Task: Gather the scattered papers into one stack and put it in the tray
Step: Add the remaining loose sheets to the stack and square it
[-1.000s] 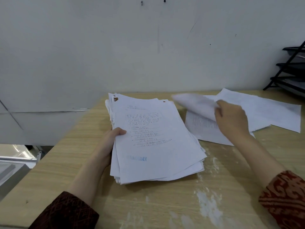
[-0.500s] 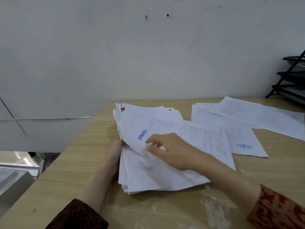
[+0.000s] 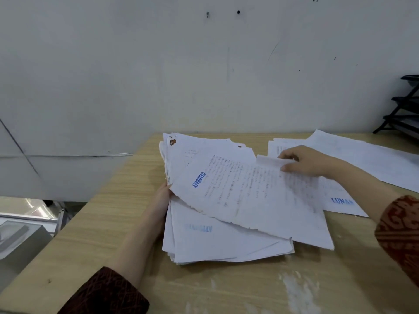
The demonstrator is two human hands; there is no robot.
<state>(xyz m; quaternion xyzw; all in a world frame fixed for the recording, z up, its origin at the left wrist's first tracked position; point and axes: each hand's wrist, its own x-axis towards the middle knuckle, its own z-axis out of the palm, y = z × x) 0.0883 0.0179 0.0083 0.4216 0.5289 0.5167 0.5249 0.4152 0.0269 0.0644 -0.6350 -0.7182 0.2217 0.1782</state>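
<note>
One stack of papers [image 3: 217,236] lies on the table [image 3: 108,223], its left edge steadied by the left hand [image 3: 162,198] with straight fingers. The right hand [image 3: 303,160] pinches the top sheet [image 3: 249,196] — stamped APPROVED. Two loose sheets [image 3: 362,155] lie beyond; one black tray rack [image 3: 405,109] stands far right.

white papers [image 3: 226,236] with blue stamps, a pale wood-grain table [image 3: 95,223] smeared white, dark red patterned sleeves [image 3: 401,234], a black tray rack [image 3: 403,109] at right.

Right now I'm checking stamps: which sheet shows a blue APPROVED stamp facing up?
The crooked top sheet on the stack; the sheet to its right reads LUNAS.
</note>
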